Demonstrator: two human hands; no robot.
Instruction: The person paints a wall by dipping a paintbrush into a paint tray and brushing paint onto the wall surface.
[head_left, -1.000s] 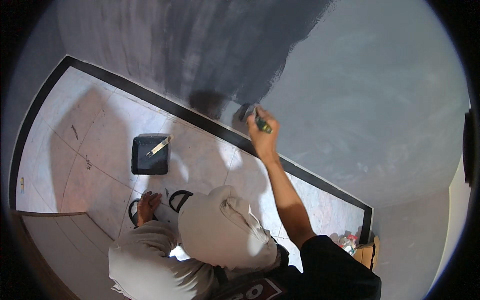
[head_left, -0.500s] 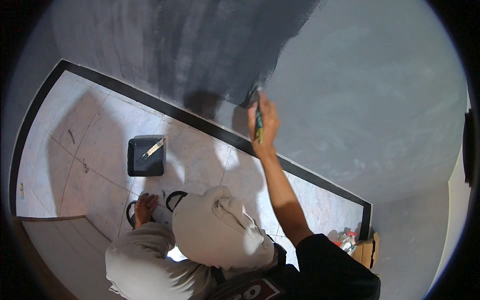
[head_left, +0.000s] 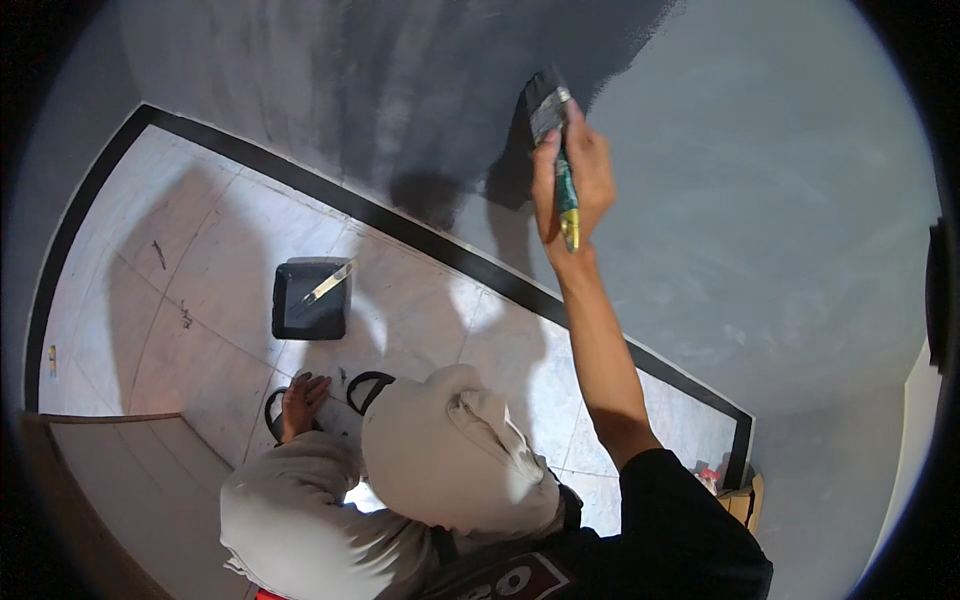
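My right hand (head_left: pixel 585 170) is wrapped around a wide flat paintbrush (head_left: pixel 567 195) with a green and yellow handle. Its dark, paint-coated bristles point up at the wall (head_left: pixel 760 200), by the uneven border between dark grey paint and lighter grey surface; I cannot tell whether they touch it. Beside my bent left knee, my left hand (head_left: pixel 303 402) hangs low near a black sandal (head_left: pixel 273 415), its fingers loosely stretched with nothing seen in them. Ahead of it on the floor sits a square black paint tray (head_left: pixel 310 328) with dark grey paint. A pale flat stick (head_left: pixel 332 283) leans in the tray.
A black baseboard (head_left: pixel 420 245) runs along the foot of the wall. The pale tiled floor (head_left: pixel 210 340) carries small dark smudges. At lower left stands a light panel with a brown edge (head_left: pixel 115 417); at right, a cardboard box (head_left: pixel 740 505) lies by the corner.
My right hand has moved up and slightly right with the paintbrush, away from the lower end of the dark paint. The whole view has shifted a little. My left hand stays by the sandal.
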